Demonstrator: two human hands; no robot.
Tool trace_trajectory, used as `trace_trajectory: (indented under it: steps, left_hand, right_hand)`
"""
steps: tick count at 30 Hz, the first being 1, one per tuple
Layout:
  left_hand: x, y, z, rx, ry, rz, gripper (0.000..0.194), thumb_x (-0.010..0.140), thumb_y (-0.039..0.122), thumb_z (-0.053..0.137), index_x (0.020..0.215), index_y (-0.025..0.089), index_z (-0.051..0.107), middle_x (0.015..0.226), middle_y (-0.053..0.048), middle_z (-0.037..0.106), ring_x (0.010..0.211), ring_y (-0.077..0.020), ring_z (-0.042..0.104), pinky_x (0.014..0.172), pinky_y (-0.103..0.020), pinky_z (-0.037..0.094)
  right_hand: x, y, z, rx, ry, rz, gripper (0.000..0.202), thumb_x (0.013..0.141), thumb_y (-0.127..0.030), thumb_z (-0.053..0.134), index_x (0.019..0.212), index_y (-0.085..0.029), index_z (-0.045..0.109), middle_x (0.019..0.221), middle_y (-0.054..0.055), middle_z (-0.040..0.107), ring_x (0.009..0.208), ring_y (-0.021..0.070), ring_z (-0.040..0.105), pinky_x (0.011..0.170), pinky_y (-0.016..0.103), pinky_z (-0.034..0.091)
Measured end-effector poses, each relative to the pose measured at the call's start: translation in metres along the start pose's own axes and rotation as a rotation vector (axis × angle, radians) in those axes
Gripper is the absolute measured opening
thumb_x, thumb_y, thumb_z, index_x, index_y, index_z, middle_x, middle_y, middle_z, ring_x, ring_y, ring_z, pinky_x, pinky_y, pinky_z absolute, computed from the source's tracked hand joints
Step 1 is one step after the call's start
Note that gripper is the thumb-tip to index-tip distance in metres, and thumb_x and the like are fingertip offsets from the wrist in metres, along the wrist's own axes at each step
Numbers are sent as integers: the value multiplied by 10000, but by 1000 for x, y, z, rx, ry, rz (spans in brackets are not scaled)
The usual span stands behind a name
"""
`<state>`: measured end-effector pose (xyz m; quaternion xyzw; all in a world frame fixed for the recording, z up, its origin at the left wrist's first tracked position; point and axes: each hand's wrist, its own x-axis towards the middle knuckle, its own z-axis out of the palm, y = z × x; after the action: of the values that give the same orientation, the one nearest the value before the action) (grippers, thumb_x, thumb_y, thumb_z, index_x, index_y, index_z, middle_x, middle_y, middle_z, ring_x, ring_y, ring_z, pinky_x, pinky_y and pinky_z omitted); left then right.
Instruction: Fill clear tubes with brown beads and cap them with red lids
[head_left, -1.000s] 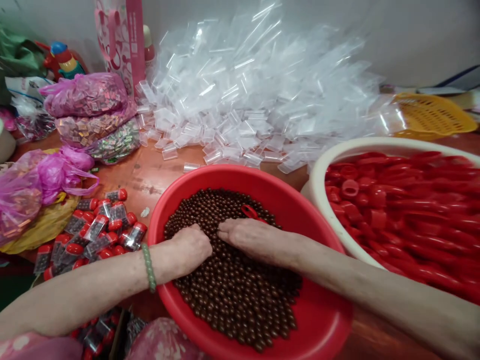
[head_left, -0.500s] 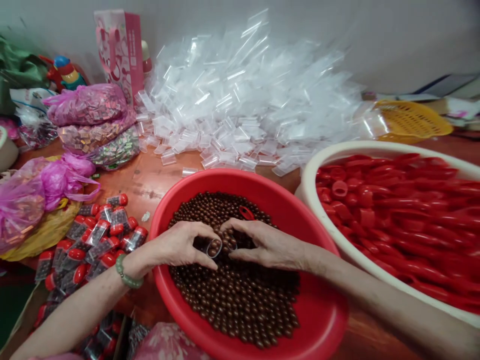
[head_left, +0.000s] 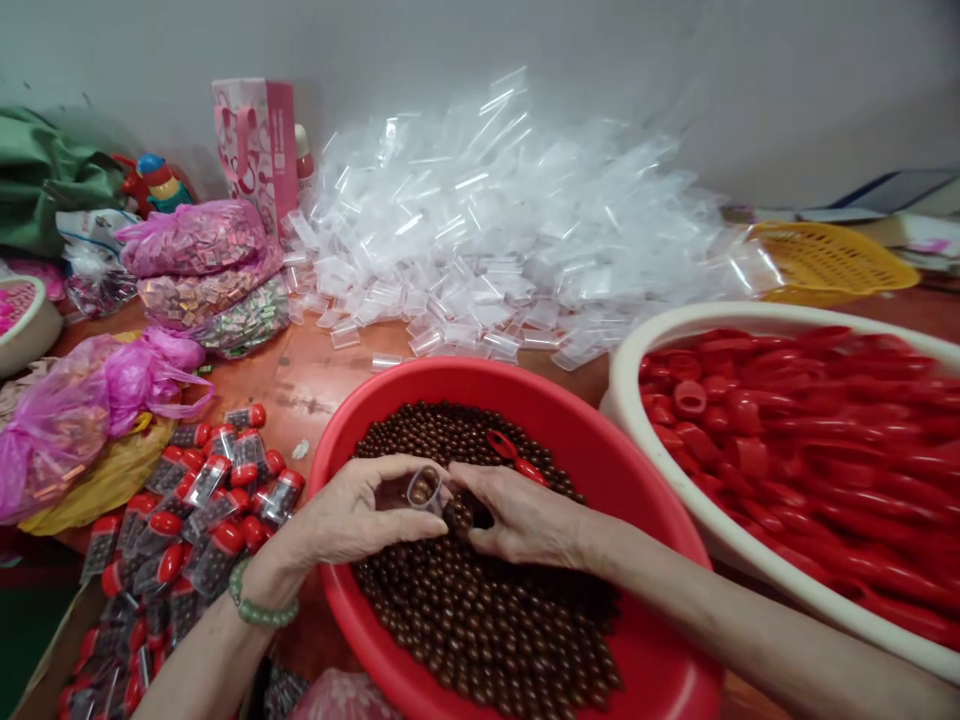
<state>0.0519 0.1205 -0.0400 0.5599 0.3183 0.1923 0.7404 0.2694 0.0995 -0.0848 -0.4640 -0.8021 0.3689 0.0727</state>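
My left hand [head_left: 349, 515] grips a small clear plastic tube [head_left: 424, 488] between thumb and fingers. Brown balls show inside the tube's mouth, which faces me. Close beside it, my right hand [head_left: 529, 515] curls its fingers and thumb around several brown balls; whether a second tube is there too, I cannot make out. Both hands are over a red basin [head_left: 660, 480] that holds a broad layer of glossy brown balls [head_left: 487, 630]. A red plastic piece with a loop end [head_left: 517, 457] lies on the balls behind my right hand.
A white tub [head_left: 626, 375] of red plastic pieces stands at right. Loose clear tubes [head_left: 487, 250] are heaped at the back, near a yellow basket [head_left: 832, 255]. Filled, red-capped tubes [head_left: 217, 490] pile at left, below pink plastic bags [head_left: 195, 240].
The camera view has shifted, so the scene sits lower and slightly right. The right hand has moved closer to the left one, and the tube in my left hand shows more of its mouth.
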Motion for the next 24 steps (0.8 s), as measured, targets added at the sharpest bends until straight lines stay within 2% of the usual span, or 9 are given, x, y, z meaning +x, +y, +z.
trace_trajectory:
  steps: [4, 8, 12, 16, 21, 24]
  left_hand:
    - [1, -1, -3, -40, -32, -15, 365, 723, 316, 757, 1032, 137, 680, 957, -53, 655, 886, -158, 586, 867, -313, 437]
    - [0, -1, -2, -69, -15, 8, 447, 754, 445, 730, 1071, 137, 663, 961, -64, 642, 884, -153, 587, 856, -312, 447]
    - [0, -6, 1, -199, 1, -27, 543, 753, 537, 702, 1097, 127, 616, 899, -57, 615, 848, -160, 622, 816, -329, 499]
    - [-1, -10, 5, -267, 47, -10, 521, 730, 473, 750, 1077, 122, 583, 881, -39, 608, 791, -135, 636, 768, -290, 506]
    - [-11, 1, 14, -300, 50, 32, 420, 775, 369, 731, 1090, 136, 580, 869, -31, 612, 803, -126, 631, 804, -285, 495]
    - [-14, 3, 22, -326, 58, 60, 395, 787, 323, 715, 1108, 145, 567, 867, -25, 606, 796, -127, 628, 795, -289, 497]
  right_hand:
    - [1, -1, 4, -10, -7, -16, 222, 657, -89, 560, 847, -201, 530, 858, 28, 639, 773, 179, 606, 691, 261, 455]
    - [0, -1, 10, -30, -34, -39, 245, 647, -83, 558, 861, -201, 547, 911, 34, 650, 833, 186, 620, 743, 272, 464]
    - [0, -1, 14, -78, -55, -35, 173, 705, -102, 546, 853, -192, 551, 879, 45, 649, 794, 180, 626, 727, 271, 469]
    - [2, -4, 17, -155, -73, -35, 126, 763, -130, 539, 871, -185, 574, 890, 63, 658, 799, 182, 635, 723, 270, 473]
    - [-3, -9, 25, -286, -72, -19, 100, 818, -155, 523, 880, -174, 600, 886, 83, 665, 771, 195, 650, 693, 282, 476]
    - [-6, -13, 30, -362, -81, -14, 150, 865, -163, 469, 880, -169, 618, 857, 94, 671, 751, 203, 653, 671, 290, 469]
